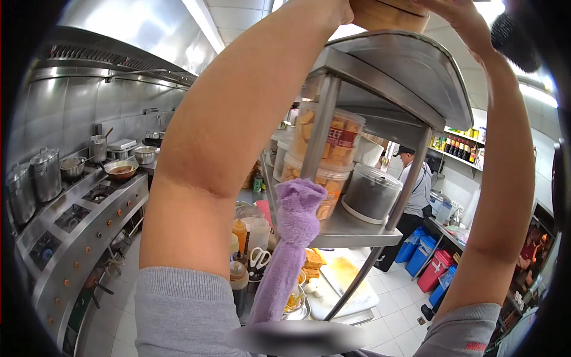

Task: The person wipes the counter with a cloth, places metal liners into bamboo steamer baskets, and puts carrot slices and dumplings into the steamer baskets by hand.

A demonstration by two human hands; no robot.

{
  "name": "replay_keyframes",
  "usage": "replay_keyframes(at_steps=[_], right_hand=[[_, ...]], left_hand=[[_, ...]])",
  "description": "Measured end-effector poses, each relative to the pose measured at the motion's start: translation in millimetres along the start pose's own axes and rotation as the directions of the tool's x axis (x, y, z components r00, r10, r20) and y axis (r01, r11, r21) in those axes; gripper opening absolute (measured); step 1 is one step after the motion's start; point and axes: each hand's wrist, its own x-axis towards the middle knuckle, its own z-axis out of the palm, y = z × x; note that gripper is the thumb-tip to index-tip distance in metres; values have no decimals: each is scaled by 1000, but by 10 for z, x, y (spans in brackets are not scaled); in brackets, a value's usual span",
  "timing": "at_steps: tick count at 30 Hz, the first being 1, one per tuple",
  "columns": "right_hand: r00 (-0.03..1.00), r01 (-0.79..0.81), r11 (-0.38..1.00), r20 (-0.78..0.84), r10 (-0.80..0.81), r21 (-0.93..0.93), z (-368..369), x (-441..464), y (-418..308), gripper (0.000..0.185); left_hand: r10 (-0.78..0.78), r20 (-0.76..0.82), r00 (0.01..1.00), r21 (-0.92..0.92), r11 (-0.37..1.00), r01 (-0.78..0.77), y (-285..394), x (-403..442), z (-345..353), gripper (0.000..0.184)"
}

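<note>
Both my arms reach up to a round wooden container (389, 16) above the top shelf (398, 53) of a steel rack. My left hand (340, 11) is at its left side, cut off by the top edge of the view, its fingers mostly hidden. On the right side of the container is my right hand (455, 15), partly cut off, with fingers against its rim. Below, the middle shelf (357, 238) holds stacked plastic tubs (333, 140) of orange-brown cubes and a lidded steel pot (373, 193). A purple cloth (294, 232) hangs in front of the rack.
Stoves (89, 220) with pots and a pan (121, 171) line the left. A person in a cap (416, 184) stands behind the rack at right. Beyond are colored bins (435, 269). Under the rack are a cutting board (351, 285), squeeze bottles and scissors (259, 257).
</note>
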Motion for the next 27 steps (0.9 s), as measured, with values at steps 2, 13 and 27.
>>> replay_keyframes(at_steps=[2,13,27], right_hand=[[996,84,996,-41,-84,6,137,211,-177,60],[982,173,982,-88,-167,69,1643,1142,-1247,91],[518,-348,539,322,792,-767,2486,1266,-76,69]], left_hand=[[-18,98,995,-164,986,34,111,82,-240,84],[182,-467,866,-424,813,-399,367,-150,-1722,58],[316,-608,728,-127,867,-482,773,-733,-3082,60]])
